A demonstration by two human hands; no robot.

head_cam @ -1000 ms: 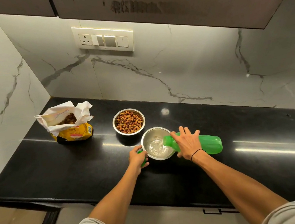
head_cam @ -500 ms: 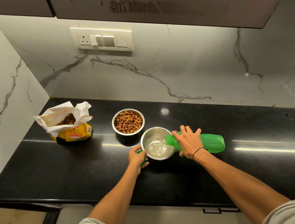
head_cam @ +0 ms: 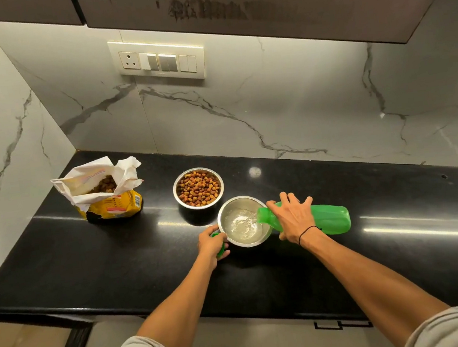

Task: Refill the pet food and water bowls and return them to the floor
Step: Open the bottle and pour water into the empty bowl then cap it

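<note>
A: What's changed? The right hand [head_cam: 293, 218] has tipped the green bottle [head_cam: 327, 217] flatter; its fingers grasp it, water streaming into the water bowl [head_cam: 243, 221] just left.

B: And the left hand [head_cam: 211, 243]?

A: Clenched around a green cap [head_cam: 220, 250] beside that bowl. Beyond, the food bowl [head_cam: 198, 187] is full on the surface [head_cam: 117, 257]; 1 refill remains.

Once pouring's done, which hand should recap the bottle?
Left, probably. The left hand already holds what looks like the green cap beside the water bowl, while the right hand grips the tilted green bottle.

Kibble bowl [head_cam: 198, 187] behind water bowl [head_cam: 244, 221]; bag [head_cam: 104, 189] left.
</note>
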